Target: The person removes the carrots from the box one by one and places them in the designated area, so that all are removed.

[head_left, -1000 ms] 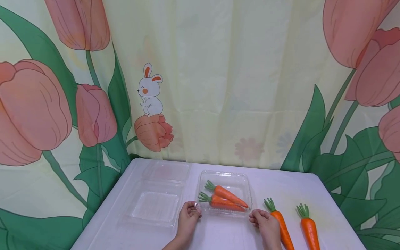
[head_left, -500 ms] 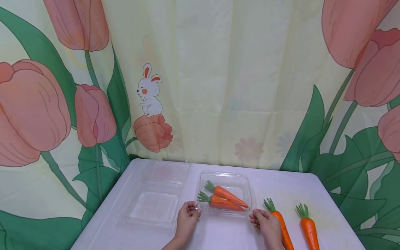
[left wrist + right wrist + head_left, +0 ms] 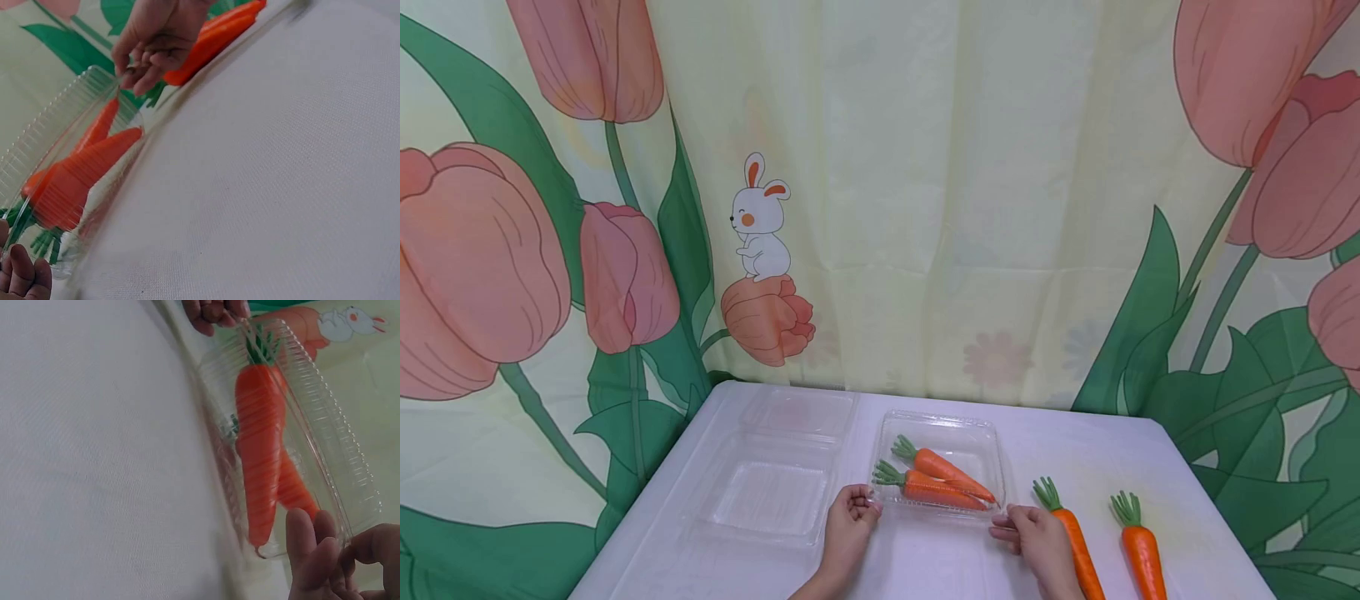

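Two orange carrots (image 3: 936,487) with green tops lie inside a clear plastic clamshell box (image 3: 977,429) in the middle of the table. At the box's near left corner, my left hand (image 3: 848,521) pinches the rim between thumb and fingers. My right hand (image 3: 1037,537) holds the near right corner by thumb and forefinger, its other fingers stretched out under the edge. The right wrist view shows a carrot (image 3: 259,450) through the ridged plastic wall, beside the right fingers (image 3: 303,540). Whether the lid is fully pressed down cannot be told.
Another clear plastic box (image 3: 767,500) lies spread flat on the left, its lid half (image 3: 801,414) towards the back. Two loose carrots lie on the right: one (image 3: 1075,542) close beside the right hand, one (image 3: 1142,554) farther out. A patterned curtain (image 3: 955,208) hangs behind the white table (image 3: 910,567).
The right hand's fingers have straightened and spread slightly leftward along the box's near edge. The left hand, the box and the carrots stay where they were.
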The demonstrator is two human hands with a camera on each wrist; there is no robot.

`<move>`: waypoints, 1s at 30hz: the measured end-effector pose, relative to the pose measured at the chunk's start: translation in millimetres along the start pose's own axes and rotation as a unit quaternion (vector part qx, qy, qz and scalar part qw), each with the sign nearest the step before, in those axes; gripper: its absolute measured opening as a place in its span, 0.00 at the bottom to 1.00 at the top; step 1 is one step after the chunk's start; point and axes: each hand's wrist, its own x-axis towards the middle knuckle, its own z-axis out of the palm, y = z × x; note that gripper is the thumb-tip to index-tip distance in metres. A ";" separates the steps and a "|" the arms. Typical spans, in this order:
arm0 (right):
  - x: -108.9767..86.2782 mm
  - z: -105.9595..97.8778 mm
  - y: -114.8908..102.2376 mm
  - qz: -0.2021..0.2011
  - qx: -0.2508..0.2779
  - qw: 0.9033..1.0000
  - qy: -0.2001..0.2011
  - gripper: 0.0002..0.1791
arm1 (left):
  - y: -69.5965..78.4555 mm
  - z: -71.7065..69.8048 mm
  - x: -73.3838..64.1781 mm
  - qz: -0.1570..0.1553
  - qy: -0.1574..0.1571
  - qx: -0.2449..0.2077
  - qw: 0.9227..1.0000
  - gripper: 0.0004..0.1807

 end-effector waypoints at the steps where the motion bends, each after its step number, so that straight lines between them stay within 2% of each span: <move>1: -0.5 0.4 -0.3 -0.005 0.006 1.000 0.001 0.21 | -0.1 -0.3 0.0 0.001 -0.001 -0.001 1.000 0.16; 6: -2.1 3.9 -0.7 -0.035 0.066 0.997 0.007 0.20 | -0.8 -0.4 0.5 0.002 -0.003 0.004 1.000 0.16; 11: -1.4 4.2 2.5 -0.021 0.100 0.995 0.011 0.22 | -0.5 1.5 -0.5 -0.003 -0.007 0.003 1.000 0.15; 15: -1.9 3.0 2.5 -0.004 0.127 0.992 -0.012 0.29 | 1.5 1.6 -1.2 0.001 -0.002 0.009 1.000 0.15; 19: -3.8 4.0 -0.8 -0.006 0.157 0.987 -0.029 0.38 | 2.2 0.7 -0.8 0.001 -0.001 0.010 1.000 0.14; 26: -2.6 4.5 5.1 -0.020 0.148 0.989 0.010 0.31 | -1.3 2.2 -0.6 0.001 -0.006 -0.002 1.000 0.15; 30: -0.5 5.8 8.5 -0.011 0.148 0.989 0.015 0.29 | -0.9 3.3 -0.2 0.001 0.001 -0.002 1.000 0.14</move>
